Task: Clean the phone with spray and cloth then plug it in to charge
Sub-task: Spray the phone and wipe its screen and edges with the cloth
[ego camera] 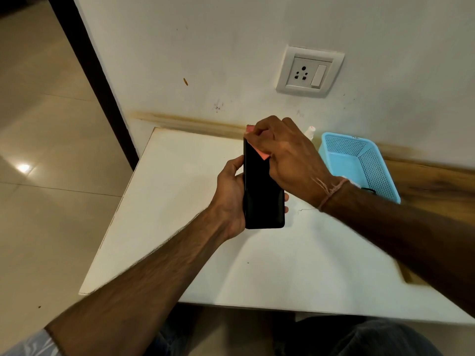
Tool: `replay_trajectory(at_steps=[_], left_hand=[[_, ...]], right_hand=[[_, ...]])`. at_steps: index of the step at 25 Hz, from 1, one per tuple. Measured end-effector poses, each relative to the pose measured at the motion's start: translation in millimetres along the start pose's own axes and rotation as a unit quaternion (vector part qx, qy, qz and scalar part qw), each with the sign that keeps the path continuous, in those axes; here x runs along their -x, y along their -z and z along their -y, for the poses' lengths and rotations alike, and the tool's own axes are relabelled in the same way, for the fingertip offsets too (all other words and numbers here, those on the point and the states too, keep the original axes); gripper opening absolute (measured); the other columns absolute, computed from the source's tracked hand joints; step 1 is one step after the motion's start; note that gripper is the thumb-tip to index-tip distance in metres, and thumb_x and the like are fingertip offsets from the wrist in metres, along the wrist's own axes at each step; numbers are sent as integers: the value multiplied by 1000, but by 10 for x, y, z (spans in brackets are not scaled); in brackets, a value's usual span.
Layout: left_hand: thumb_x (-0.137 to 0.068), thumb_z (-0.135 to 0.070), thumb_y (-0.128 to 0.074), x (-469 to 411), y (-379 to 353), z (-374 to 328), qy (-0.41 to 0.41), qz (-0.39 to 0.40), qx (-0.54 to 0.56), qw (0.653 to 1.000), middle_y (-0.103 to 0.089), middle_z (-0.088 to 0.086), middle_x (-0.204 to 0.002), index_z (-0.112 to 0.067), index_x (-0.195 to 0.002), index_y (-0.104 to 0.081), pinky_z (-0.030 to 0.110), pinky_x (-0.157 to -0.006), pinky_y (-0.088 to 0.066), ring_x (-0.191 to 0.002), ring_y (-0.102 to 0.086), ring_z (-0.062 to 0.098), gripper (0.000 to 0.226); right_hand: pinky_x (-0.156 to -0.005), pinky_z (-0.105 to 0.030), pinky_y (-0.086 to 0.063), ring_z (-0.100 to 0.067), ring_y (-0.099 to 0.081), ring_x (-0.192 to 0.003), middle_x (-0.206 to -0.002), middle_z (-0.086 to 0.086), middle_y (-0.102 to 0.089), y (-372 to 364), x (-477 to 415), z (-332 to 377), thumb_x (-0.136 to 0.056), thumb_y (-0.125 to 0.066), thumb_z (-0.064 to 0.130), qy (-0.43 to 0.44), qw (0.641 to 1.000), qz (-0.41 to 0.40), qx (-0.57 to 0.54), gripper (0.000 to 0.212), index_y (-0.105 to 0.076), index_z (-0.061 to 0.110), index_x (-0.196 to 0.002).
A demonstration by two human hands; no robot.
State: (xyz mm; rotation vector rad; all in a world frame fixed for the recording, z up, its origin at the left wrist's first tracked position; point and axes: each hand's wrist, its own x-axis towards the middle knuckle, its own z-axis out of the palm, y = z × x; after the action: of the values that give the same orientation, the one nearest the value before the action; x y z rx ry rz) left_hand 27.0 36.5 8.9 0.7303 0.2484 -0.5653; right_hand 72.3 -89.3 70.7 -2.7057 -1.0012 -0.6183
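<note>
A black phone (pixel 263 191) is held upright above the white table (pixel 180 176), its dark screen facing me. My left hand (pixel 231 194) grips its lower half from the left, fingertips showing past the right edge. My right hand (pixel 285 155) holds a small pink cloth (pixel 259 147) and presses it against the top of the screen. Only the white top of the spray bottle (pixel 310 132) peeks out behind my right hand.
A light blue perforated basket (pixel 365 160) stands at the back right of the table, with a dark item partly visible inside. A white wall socket with switch (pixel 309 71) is on the wall above. Tiled floor lies to the left.
</note>
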Motion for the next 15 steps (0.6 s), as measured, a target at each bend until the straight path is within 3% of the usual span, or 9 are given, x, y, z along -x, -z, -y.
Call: replay_trajectory(at_steps=[3, 5, 6, 9, 13, 15], left_hand=[[-97, -56, -40, 33, -1, -27, -3, -21, 1, 1000, -73, 19, -103, -11, -94, -80, 64, -97, -51, -95, -67, 40, 60], [-96, -55, -43, 24, 1, -44, -2, -39, -11, 999, -76, 12, -92, -13, -88, -80, 47, -78, -61, -81, -72, 31, 56], [-95, -56, -44, 21, 13, -51, -1, -46, -21, 999, -76, 10, -90, -14, -87, -80, 41, -76, -59, -79, -73, 29, 55], [-94, -59, -42, 27, 40, -62, 10, -45, -33, 998, -75, 8, -96, -15, -97, -79, 42, -86, -54, -86, -71, 27, 57], [-95, -61, -37, 33, 29, -65, 17, -36, -36, 999, -72, 9, -97, -13, -109, -74, 36, -77, -55, -82, -69, 25, 62], [-94, -63, -36, 47, 18, -65, 22, -25, -23, 999, -68, 15, -110, -9, -127, -66, 38, -83, -52, -94, -64, 29, 70]], right_hand=[[-71, -42, -52, -33, -55, -94, -118, -10, -62, -33, 137, 64, -91, -49, 10, 15, 1000, 6, -25, 34, -67, 9, -119], [-71, -43, -52, -33, -55, -94, -120, -9, -63, -38, 253, 109, -91, -45, 9, 28, 999, 13, -34, 38, -66, 9, -121], [-71, -44, -52, -33, -55, -93, -120, -10, -63, -39, 309, 133, -91, -41, 11, 37, 998, 18, -37, 40, -66, 8, -122], [-71, -44, -51, -31, -54, -90, -121, -12, -62, -60, 512, 209, -92, -36, 14, 63, 997, 40, -32, 43, -64, 6, -123], [-69, -44, -53, -30, -57, -90, -126, -11, -61, -85, 790, 294, -85, -51, 1, 79, 995, 53, -27, 42, -63, 7, -125], [-70, -43, -56, -32, -61, -90, -123, -12, -64, -113, 902, 336, -80, -57, 0, 88, 995, 47, -30, 45, -64, 7, -124]])
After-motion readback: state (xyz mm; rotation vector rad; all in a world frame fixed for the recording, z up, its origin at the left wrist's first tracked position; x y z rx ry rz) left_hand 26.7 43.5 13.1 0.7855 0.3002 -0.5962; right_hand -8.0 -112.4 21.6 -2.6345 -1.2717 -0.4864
